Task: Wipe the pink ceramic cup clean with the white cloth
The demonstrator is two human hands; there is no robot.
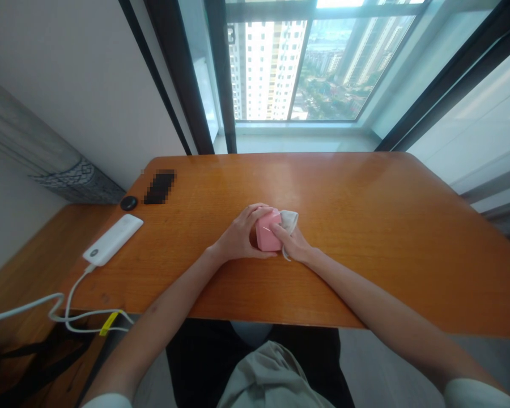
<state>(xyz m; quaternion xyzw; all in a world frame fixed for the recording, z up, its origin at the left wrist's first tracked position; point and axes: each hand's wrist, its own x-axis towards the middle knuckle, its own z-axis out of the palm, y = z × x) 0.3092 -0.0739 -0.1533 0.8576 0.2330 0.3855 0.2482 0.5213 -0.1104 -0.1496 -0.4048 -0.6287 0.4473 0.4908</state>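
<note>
A small pink box-like object is between my hands, over the middle of the wooden table. My left hand curls around its left side, fingers over the top and thumb along the lower edge. On the other side, my right hand rests its thumb on the pink surface. A whitish cloth is bunched in the right hand, against the object's right side, and a loose end of it hangs below. The right fingers are mostly hidden behind the cloth.
A white power bank with a white cable lies at the table's left edge. Behind it are a round black object and a blurred-out dark item. A window stands beyond the far edge.
</note>
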